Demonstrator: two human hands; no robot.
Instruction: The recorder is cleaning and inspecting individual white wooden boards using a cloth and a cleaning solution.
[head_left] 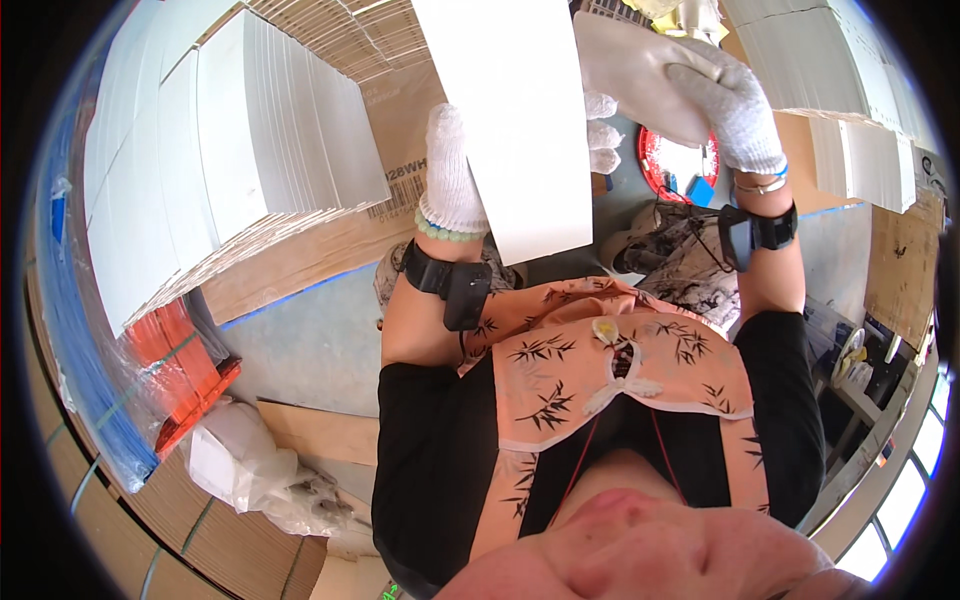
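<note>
My left hand (452, 170), in a white knit glove, grips a long white card sheet (515, 120) from behind. Its fingertips (601, 133) show past the sheet's right edge. My right hand (735, 100), also gloved, presses down on a second white card piece (625, 65) held just right of the sheet, near the top of the view. Whether that piece is joined to the long sheet is hidden. Both wrists carry black straps.
A big stack of white card sheets (250, 130) leans on brown cardboard (300, 265) at the left. Another white stack (850, 110) lies at the right. A red round object (660, 165) sits on the floor below my hands. An orange bundle (185, 370) and a white plastic bag (240, 460) lie lower left.
</note>
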